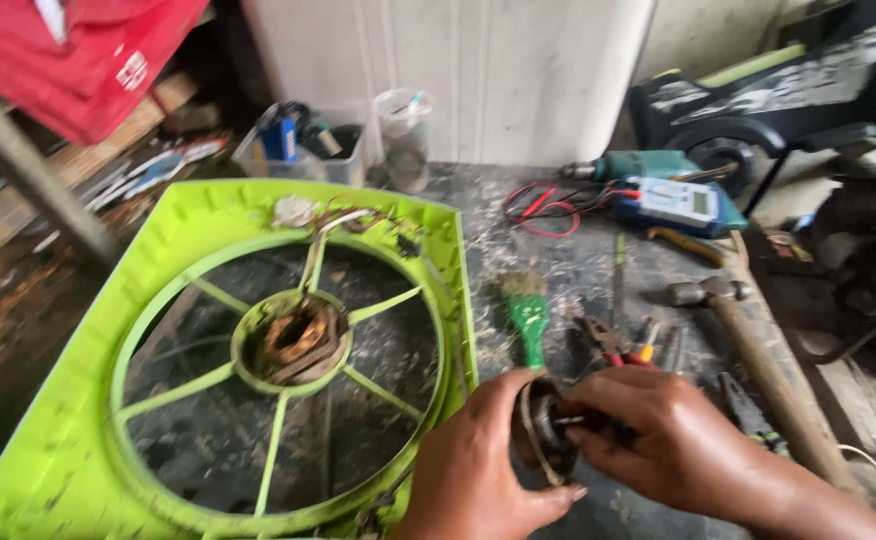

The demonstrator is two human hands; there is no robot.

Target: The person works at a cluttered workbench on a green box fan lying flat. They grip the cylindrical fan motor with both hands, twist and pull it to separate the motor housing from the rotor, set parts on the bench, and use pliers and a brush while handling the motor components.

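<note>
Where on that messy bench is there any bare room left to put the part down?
Bare patch: the dusty grey bench top between the lime-green plastic fan frame and the red test leads. Crowded: right of the green-handled brush, where red-handled pliers and a wooden-handled hammer lie. Both hands, left and right, hold the round metal part.

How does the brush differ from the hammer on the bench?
The brush has a bright green handle and pale bristles; the hammer has a brown wooden handle and a dark metal head. The brush is shorter, the hammer much longer. The brush lies beside the green fan frame, the hammer farther right. Both lie flat on the dusty bench.
</note>
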